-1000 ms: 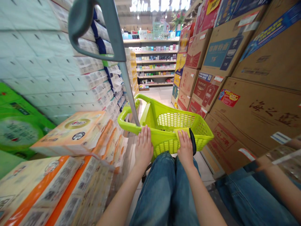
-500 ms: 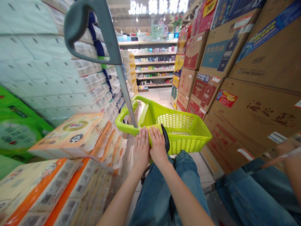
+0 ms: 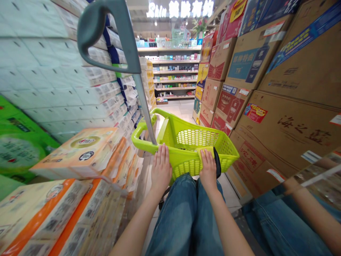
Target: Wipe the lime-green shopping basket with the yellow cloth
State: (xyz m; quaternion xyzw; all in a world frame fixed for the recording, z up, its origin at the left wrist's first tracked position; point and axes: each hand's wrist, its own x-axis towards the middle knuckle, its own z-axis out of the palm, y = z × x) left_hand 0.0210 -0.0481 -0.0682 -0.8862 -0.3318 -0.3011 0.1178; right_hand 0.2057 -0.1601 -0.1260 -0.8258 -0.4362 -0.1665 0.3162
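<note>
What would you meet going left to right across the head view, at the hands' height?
Bright green plastic-wrapped pack, flat rectangular pale-orange pack, bare left hand, bare right hand, large brown cardboard boxes. Left out: the lime-green plastic basket, which spans both hands.

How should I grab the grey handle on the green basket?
Probably by its thick, rounded grip, coming from your left and curling your fingers through the opening. The grey handle is a loop on a metal pole, standing above the green basket, and that bulgy part faces left.
</note>
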